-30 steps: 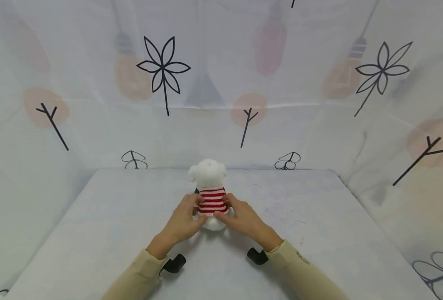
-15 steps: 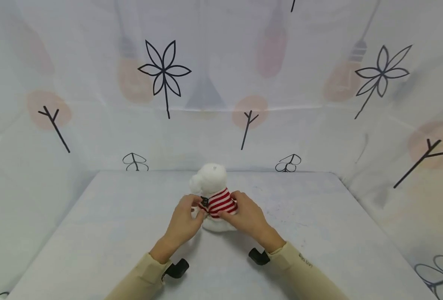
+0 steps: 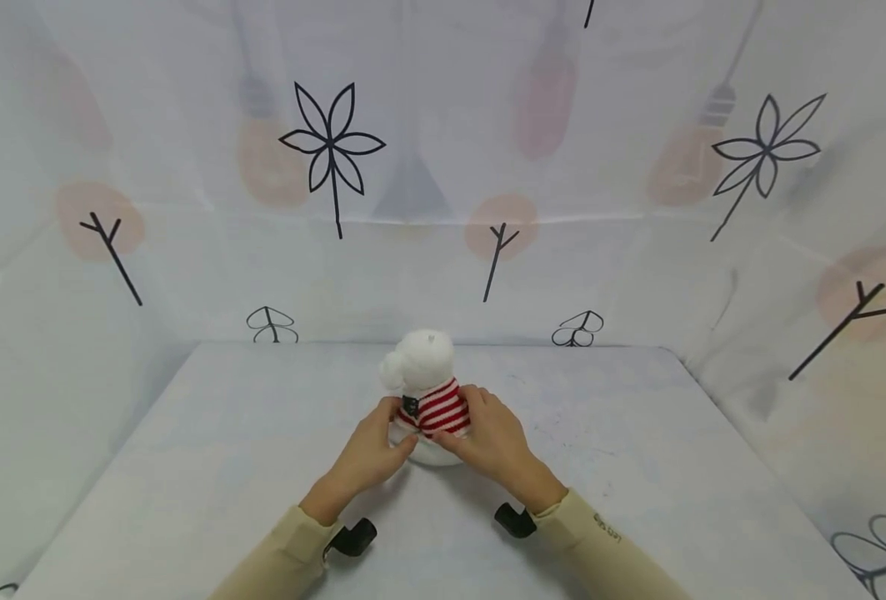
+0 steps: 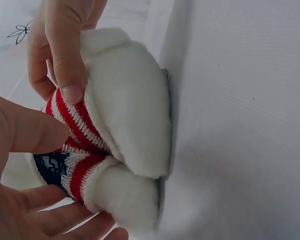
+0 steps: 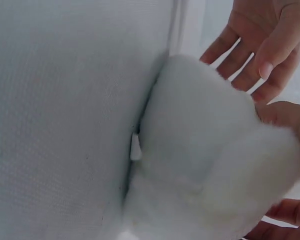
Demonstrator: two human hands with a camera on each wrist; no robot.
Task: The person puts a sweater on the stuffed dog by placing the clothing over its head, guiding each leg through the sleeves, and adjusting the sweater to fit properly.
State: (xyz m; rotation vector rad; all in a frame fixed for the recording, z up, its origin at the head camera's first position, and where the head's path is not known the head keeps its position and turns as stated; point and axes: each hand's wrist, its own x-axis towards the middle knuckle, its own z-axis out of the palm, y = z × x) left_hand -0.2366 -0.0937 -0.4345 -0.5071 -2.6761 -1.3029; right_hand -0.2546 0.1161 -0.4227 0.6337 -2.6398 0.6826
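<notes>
A white plush toy (image 3: 443,412) in a red-and-white striped sweater sits on the table, its head turned toward the left. My right hand (image 3: 495,433) holds its right side, with thumb and fingers round the body. On the other side, my left hand (image 3: 371,450) lies close around the toy, its fingers fairly straight. A dark patch (image 4: 52,167) on the sweater shows near the left fingers in the left wrist view. White plush legs (image 5: 195,110) fill much of the right wrist view, where the left hand (image 5: 270,45) appears spread beside them.
The white table (image 3: 210,433) reaches back to a hanging cloth (image 3: 405,275) printed with flowers and twigs. Black wrist-camera mounts (image 3: 352,537) stick out below both sleeves (image 3: 608,550).
The toy has turned on the table from its back facing me to an angled side view, bringing the dark patch out. My left hand has loosened slightly; the right stays on the toy.
</notes>
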